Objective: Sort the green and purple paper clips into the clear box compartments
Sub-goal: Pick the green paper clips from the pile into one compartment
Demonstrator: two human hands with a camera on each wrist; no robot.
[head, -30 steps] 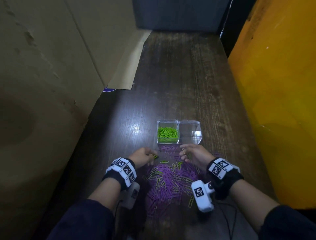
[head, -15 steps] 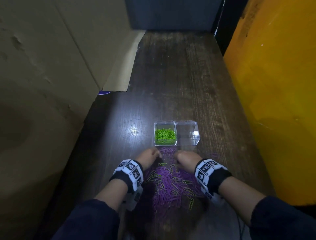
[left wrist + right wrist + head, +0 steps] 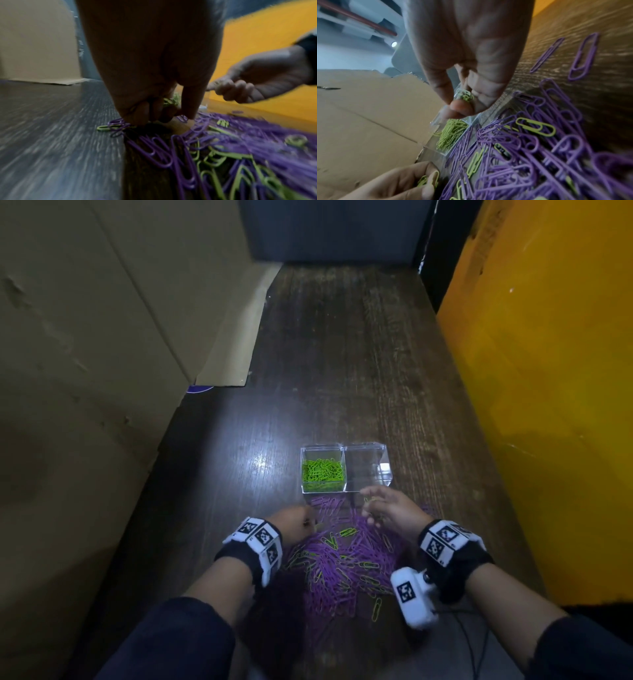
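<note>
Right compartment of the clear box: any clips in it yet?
Empty. The head view shows bare clear plastic in the right compartment, while the left compartment holds green clips only.

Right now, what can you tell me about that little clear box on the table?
The clear box looks like transparent plastic, open-topped, split into two side-by-side compartments. The left one holds a heap of green paper clips; the right looks empty. It stands upright on the dark wooden table, just beyond the loose pile; neither hand touches it.

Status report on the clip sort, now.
Left hand and right hand both pinch green clips. Left compartment holds green; right compartment bare. Mixed pile remains. No obstruction.
</note>
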